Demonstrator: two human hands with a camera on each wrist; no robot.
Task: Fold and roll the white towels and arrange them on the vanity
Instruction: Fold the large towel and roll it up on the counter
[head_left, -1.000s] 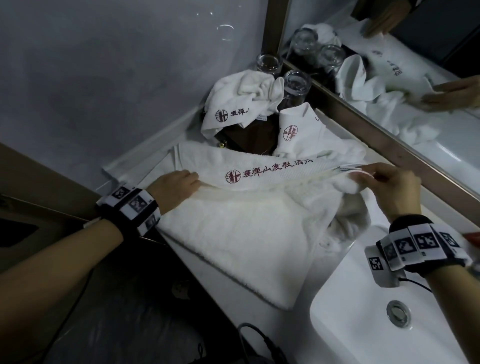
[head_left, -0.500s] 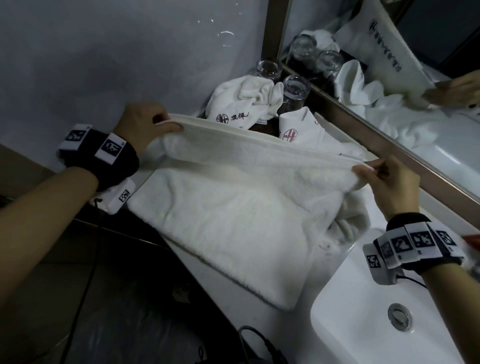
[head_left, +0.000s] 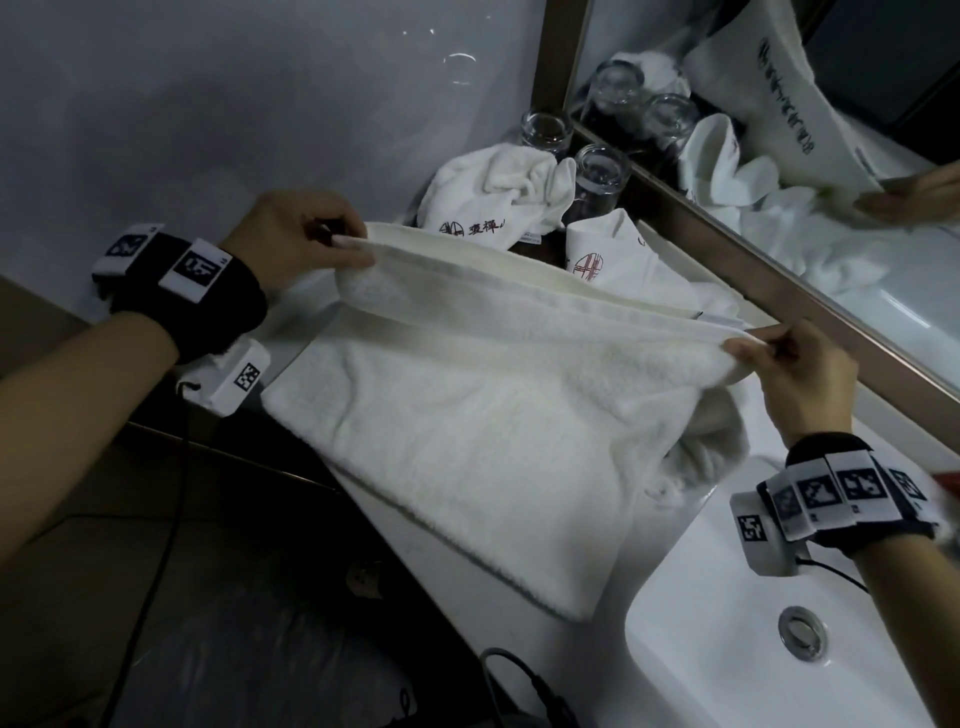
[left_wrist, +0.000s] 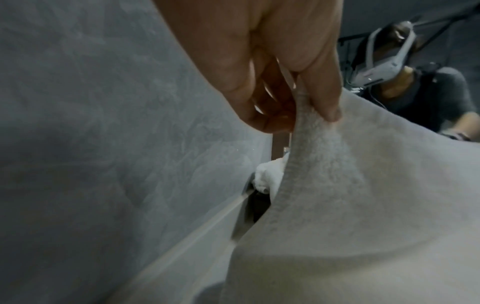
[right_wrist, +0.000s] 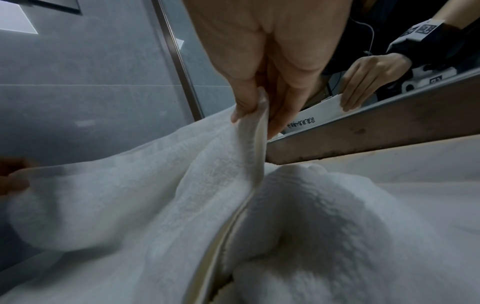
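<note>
A large white towel (head_left: 467, 415) lies spread over the vanity counter (head_left: 415, 540), its far hem lifted off the surface. My left hand (head_left: 332, 244) pinches the left corner of that hem (left_wrist: 298, 127) between thumb and fingers. My right hand (head_left: 763, 348) pinches the right corner (right_wrist: 254, 115) the same way, near the mirror frame. The lifted edge stretches taut between both hands. Behind it sit a crumpled white towel (head_left: 498, 192) with a red logo and another white towel (head_left: 618, 260), partly hidden by the raised hem.
Two upturned glasses (head_left: 597, 176) stand in the back corner by the mirror (head_left: 831, 156). A white sink basin (head_left: 779, 634) with a metal drain lies at the lower right. A black cable (head_left: 519, 686) runs below the counter's front edge. A grey wall (head_left: 208, 104) stands to the left.
Both hands lifted the towel's far edge off the counter; the left hand rose and moved left, hiding the printed band. In the last half second little moved.
</note>
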